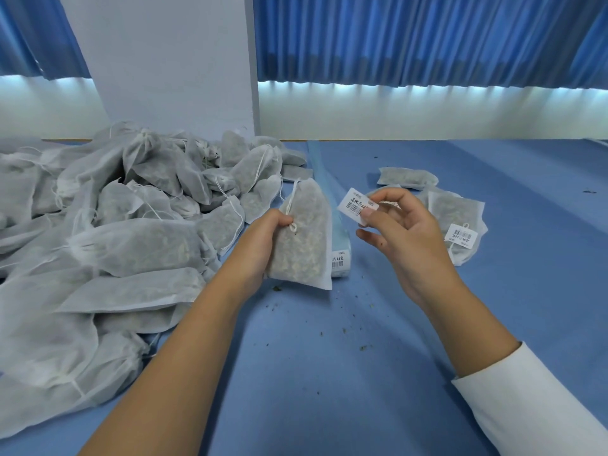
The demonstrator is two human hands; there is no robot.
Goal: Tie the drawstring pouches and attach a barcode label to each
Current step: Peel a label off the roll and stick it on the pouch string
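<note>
left grip: fingers curl round the left edge of the held pouch, the thumb pressing on the knotted drawstring.
right grip: thumb and forefinger pinch one end of the barcode label; the other fingers are loosely bent and hold nothing.
held pouch: at the middle of the scene, just right of the pile and beside the backing strip; it stands roughly upright with its neck away from the person. Whether its lower edge touches the counter I cannot tell.
pouch look: flat and rectangular, of thin white non-woven fabric, half see-through, lumpy with greenish-brown dried bits; a thin white cord runs along its upper left edge.
barcode label: a small white rectangle with black bars and handwriting, held tilted just right of the pouch's top and not touching it.
pile: many similar white pouches heaped on the left of the counter, soft and crumpled, with cords trailing loose.
labelled pouch: lies flat on the right behind the right grip, with a white tag at its near end; more pouches lie beyond it.
backing strip: a long, glossy pale-blue band running away from the person, with one label at its near end.
counter: smooth matt blue, dotted with dry green crumbs.
backdrop: pleated blue curtains and a plain white panel.
sleeve: white, on the right forearm.
</note>
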